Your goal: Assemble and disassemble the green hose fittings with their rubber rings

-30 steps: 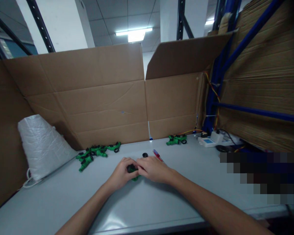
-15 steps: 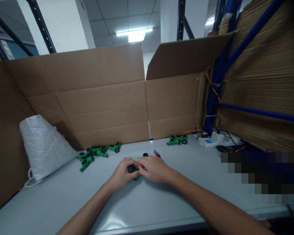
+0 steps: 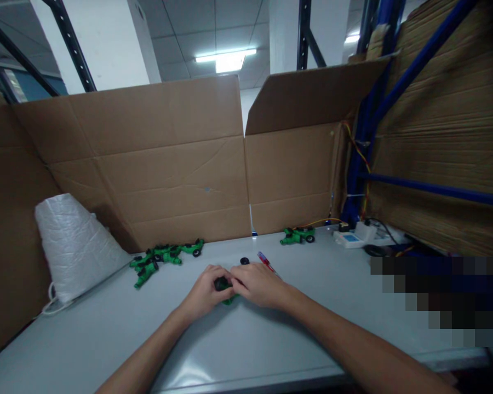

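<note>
Green fitting (image 3: 229, 299) between both hands, open tabletop (image 3: 246, 350) around.

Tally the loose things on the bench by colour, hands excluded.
Green: 3 lots – part with a black end in both hands, left pile (pieces too small to count), far cluster
Black: 1 – ring
Red: 1 – red-handled tool
White: 2 – bag, device
Total: 7

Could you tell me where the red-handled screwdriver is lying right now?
In the head view, the red-handled screwdriver lies on the grey table, just beyond the right hand, with a loose black ring close on its left.
</note>
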`<act>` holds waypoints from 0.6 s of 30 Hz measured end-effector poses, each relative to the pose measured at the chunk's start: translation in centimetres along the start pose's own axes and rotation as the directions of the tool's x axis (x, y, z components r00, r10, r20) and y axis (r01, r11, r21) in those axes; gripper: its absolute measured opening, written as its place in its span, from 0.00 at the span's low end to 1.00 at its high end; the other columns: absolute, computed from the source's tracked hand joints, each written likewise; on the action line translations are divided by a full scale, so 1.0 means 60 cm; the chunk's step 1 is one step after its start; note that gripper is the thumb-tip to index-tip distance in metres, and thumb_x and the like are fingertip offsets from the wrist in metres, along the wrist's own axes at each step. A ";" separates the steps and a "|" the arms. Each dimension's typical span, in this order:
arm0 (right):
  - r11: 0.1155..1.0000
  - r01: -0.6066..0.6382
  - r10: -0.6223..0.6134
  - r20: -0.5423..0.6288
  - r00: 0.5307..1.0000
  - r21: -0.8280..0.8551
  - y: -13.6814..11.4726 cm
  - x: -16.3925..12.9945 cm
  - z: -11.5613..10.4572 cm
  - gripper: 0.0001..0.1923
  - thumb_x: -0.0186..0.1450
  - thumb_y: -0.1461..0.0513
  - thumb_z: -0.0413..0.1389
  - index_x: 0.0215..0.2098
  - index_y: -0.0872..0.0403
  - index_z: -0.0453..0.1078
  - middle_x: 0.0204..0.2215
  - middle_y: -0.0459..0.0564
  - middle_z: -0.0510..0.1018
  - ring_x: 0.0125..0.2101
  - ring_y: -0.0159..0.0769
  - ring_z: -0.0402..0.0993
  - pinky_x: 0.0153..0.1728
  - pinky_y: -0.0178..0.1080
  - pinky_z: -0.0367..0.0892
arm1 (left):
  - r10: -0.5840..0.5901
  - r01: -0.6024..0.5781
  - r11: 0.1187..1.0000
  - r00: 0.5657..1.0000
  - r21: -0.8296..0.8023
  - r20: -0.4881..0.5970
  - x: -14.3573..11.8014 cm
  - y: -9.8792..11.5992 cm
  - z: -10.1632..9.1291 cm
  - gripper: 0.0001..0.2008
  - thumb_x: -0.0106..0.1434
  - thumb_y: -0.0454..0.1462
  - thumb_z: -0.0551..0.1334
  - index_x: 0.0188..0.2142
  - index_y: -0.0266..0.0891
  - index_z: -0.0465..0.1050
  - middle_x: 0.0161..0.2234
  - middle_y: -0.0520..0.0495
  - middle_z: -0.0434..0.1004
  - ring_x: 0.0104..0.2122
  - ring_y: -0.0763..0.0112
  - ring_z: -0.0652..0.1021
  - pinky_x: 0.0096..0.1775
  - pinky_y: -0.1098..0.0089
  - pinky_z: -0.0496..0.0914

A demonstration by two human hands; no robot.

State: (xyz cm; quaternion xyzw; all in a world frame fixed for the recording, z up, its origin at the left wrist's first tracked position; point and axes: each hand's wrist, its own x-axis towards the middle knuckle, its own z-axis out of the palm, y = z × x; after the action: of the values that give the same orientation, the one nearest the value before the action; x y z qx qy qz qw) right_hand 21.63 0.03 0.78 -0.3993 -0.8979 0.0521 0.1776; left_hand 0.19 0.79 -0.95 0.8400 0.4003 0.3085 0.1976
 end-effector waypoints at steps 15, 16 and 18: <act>1.000 0.026 -0.027 -0.021 0.999 -0.005 0.006 -0.001 0.004 0.15 0.77 0.58 0.47 0.45 0.54 0.75 0.41 0.53 0.84 0.40 0.42 0.78 0.39 0.38 0.57 | -0.016 0.016 1.000 1.000 -0.003 -0.009 -0.001 -0.003 0.002 0.05 0.61 0.37 0.72 0.35 0.40 0.80 0.35 0.47 0.81 0.42 0.61 0.75 0.46 0.66 0.65; 1.000 0.024 -0.024 -0.025 0.999 -0.010 0.005 -0.002 0.002 0.15 0.77 0.58 0.47 0.45 0.53 0.75 0.41 0.53 0.84 0.40 0.42 0.78 0.39 0.38 0.57 | -0.019 0.019 1.000 1.000 -0.004 -0.008 -0.001 -0.002 0.001 0.04 0.61 0.37 0.72 0.35 0.40 0.80 0.36 0.47 0.81 0.42 0.60 0.75 0.46 0.66 0.65; 1.000 0.019 -0.019 -0.021 1.000 -0.012 0.004 -0.004 -0.001 0.13 0.75 0.59 0.49 0.45 0.53 0.75 0.40 0.53 0.84 0.39 0.41 0.78 0.39 0.38 0.57 | -0.022 0.022 1.000 1.000 -0.010 -0.005 -0.001 0.000 0.001 0.04 0.60 0.36 0.72 0.35 0.41 0.80 0.36 0.47 0.82 0.42 0.60 0.76 0.47 0.65 0.66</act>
State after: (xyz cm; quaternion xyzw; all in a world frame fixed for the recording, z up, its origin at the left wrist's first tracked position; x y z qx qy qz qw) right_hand 21.96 0.04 0.72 -0.3923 -0.9000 0.0411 0.1853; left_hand 0.17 0.74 -1.04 0.8337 0.4083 0.3107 0.2041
